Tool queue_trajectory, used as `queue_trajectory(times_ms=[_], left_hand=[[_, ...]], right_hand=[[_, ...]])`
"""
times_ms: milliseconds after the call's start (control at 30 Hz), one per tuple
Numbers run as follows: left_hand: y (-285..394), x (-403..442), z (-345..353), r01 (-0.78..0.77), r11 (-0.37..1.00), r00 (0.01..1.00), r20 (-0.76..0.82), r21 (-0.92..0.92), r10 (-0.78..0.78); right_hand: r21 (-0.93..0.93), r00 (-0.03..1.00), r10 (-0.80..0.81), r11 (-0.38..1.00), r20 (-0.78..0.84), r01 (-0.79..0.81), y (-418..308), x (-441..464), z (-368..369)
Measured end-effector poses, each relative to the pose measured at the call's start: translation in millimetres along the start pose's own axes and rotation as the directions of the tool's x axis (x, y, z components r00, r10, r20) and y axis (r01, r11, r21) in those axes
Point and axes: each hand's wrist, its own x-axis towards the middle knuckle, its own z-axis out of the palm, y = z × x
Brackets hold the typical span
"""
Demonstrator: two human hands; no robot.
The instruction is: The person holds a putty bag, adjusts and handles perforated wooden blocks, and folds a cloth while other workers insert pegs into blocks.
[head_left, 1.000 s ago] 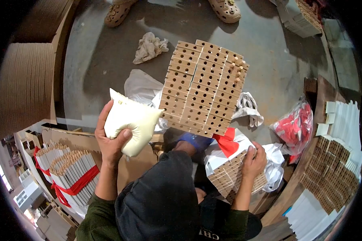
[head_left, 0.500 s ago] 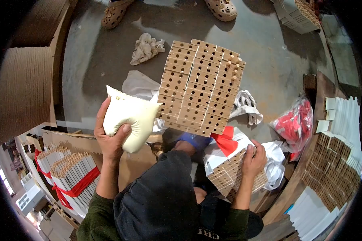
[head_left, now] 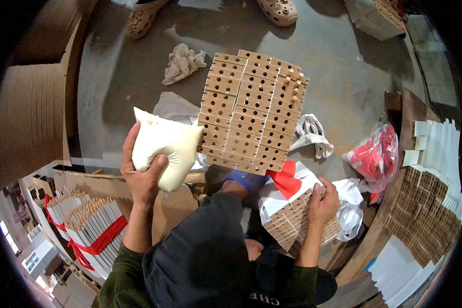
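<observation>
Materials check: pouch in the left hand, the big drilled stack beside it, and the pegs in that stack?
Pouch: probably plastic film, smooth with slight sheen; it dents and creases under the left hand.
Stack: likely fiberboard, matte; even brown, no clear grain, with pale edges between pieces.
Pegs: perhaps bare wood, from the pale tan colour; too small to confirm.
</observation>
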Motion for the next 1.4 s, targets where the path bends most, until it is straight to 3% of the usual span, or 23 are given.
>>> queue_trajectory(times_ms=[100,333,533,700,1033,1100,1400], left_hand=[[0.6,2.4,-3.2,-0.004,0.997,1.0,0.01,-0.08,0.005],[3.3,4.3,-3.3,-0.025,0.999,0.999,0.039,-0.046,0.027],[-3.2,9.0,-1.4,-0.05,0.994,0.995,0.09,0.099,0.041],[-0.2,9.1,4.6,-0.051,0.997,0.999,0.001,-0.052,0.051],[3.2,15.1,4.3,-0.069,0.998,0.996,0.059,-0.01,0.069],[2.2,17.9,6.8,-0.085,0.993,0.995,0.063,0.083,0.08],[9.1,23.6,17.3,-0.077,0.996,0.996,0.034,-0.035,0.078]], right_hand=[[0.007,1.0,0.0,1.0,0.003,0.0,-1.1,0.2,-0.4],[-0.024,0.999,-0.05,0.998,-0.022,0.049,-1.1,1.6,-1.0],[-0.034,0.998,-0.05,0.998,-0.027,0.049,-2.9,1.6,-1.7],[0.008,0.999,-0.031,0.999,-0.031,0.031,-1.7,1.1,0.0],[-0.008,0.999,-0.029,1.0,-0.039,0.029,0.3,0.5,1.1],[-0.004,0.999,-0.03,1.0,-0.036,0.03,1.0,0.4,1.1],[-0.014,1.0,0.002,1.0,-0.009,-0.002,-0.9,0.6,-0.2]])
